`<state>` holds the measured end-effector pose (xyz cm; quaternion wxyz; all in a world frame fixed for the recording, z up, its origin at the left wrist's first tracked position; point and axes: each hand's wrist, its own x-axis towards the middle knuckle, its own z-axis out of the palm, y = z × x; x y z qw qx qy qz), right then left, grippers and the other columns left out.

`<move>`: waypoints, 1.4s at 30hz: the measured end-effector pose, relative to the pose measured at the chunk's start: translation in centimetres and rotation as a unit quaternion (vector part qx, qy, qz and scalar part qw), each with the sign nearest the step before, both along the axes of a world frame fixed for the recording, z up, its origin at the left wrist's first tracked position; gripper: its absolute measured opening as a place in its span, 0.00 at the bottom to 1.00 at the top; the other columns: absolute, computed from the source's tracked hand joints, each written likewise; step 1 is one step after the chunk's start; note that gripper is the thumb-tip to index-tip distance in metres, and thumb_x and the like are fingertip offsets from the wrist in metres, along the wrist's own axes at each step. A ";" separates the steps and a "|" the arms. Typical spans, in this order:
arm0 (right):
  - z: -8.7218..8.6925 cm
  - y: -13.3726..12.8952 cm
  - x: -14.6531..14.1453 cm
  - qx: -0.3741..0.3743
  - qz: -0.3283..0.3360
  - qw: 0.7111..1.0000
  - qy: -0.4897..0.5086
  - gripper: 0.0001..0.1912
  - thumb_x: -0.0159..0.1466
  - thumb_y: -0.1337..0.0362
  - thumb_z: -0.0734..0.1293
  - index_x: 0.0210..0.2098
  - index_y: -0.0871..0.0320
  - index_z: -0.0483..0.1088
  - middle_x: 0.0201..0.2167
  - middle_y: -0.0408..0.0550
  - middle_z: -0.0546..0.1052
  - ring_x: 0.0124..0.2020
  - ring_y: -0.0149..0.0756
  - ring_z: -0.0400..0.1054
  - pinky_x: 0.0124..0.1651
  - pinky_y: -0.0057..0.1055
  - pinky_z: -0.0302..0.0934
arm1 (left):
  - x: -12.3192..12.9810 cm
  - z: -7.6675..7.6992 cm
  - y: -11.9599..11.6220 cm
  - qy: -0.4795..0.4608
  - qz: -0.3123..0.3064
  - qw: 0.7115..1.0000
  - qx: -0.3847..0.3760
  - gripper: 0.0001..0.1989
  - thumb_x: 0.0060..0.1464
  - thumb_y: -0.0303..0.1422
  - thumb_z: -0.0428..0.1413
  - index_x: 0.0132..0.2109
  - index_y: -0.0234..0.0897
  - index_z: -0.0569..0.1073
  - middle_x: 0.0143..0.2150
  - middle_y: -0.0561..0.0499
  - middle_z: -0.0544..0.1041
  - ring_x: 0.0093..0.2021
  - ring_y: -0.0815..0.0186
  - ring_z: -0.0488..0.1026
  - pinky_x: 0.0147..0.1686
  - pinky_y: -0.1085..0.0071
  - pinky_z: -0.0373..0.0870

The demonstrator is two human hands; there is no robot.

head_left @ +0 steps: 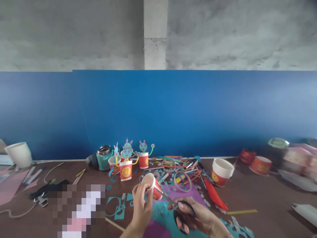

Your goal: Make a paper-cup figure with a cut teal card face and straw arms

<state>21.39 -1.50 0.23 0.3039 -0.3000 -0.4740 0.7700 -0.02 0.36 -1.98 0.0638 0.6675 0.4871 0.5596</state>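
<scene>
My left hand [143, 201] holds a red and white paper cup [157, 192], with the fingers bent around its side near the rim. The cup is tilted, and its open mouth is turned up and toward the left. It is in the air above the middle of the table [262, 201], near to me. My right hand [194, 216] holds a pair of scissors [165, 195] by the black handles, with the fingers in the loops. The blades point to the left and reach the red side of the cup; if they are cutting into it, I cannot tell.

Under my hands there lie a blue-green sheet [167, 215] and a purple sheet [194, 192]. To the left of them are blue-green paper scraps [119, 213], some with round holes. Behind the held cup, at the left, stand several red cups [126, 171] which carry blue cat-like paper faces [127, 152] on them. Beside these is a green flask [104, 162]. At the right of the scissors lies a bright red pouch [215, 195], and behind it a white and red stack of cups [222, 172] stands upright.
</scene>
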 end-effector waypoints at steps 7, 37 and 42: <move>0.6 -0.1 -0.3 -0.004 -0.024 0.999 -0.022 0.30 0.51 0.46 0.71 0.40 0.68 0.72 0.18 0.47 0.75 0.11 0.22 0.63 0.12 0.16 0.45 | 0.0 0.2 0.2 0.009 -0.004 1.000 0.007 0.06 0.58 0.33 0.49 0.33 0.40 0.68 0.29 0.51 0.74 0.33 0.61 0.71 0.41 0.62 0.64; 1.5 0.2 -0.4 -0.148 -0.084 0.985 0.031 0.22 0.57 0.49 0.64 0.27 0.64 0.72 0.09 0.37 0.65 0.07 0.17 0.49 0.10 0.15 0.37 | 0.1 1.3 -0.1 0.070 -0.040 0.997 0.008 0.07 0.58 0.29 0.47 0.32 0.39 0.67 0.27 0.53 0.72 0.30 0.64 0.70 0.43 0.62 0.59; 2.2 -0.4 -0.8 0.081 -0.091 0.986 -0.112 0.19 0.49 0.53 0.73 0.30 0.63 0.72 0.10 0.37 0.68 0.10 0.22 0.56 0.11 0.16 0.50 | 0.1 1.4 0.1 0.067 -0.030 0.997 0.011 0.07 0.57 0.30 0.47 0.33 0.39 0.68 0.27 0.52 0.73 0.30 0.64 0.71 0.42 0.62 0.60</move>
